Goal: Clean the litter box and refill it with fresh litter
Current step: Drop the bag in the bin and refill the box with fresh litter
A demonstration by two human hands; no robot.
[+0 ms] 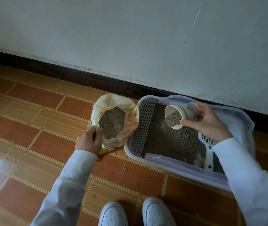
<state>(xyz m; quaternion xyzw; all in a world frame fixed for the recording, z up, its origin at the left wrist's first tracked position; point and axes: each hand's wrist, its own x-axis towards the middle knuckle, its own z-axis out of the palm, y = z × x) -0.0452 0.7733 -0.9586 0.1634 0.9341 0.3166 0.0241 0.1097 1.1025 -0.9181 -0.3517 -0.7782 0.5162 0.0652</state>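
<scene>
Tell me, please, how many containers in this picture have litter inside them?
3: the yellow bag on the floor at left, the paper cup tipped in the right hand, and the litter box below it. None seems hidden.

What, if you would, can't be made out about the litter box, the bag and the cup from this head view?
- Litter box: near right corner hidden by the right sleeve.
- Scoop: partly behind that sleeve.
- Bag: print too small; fill depth hidden by its walls.
- Cup: far side covered by the right hand.
</scene>
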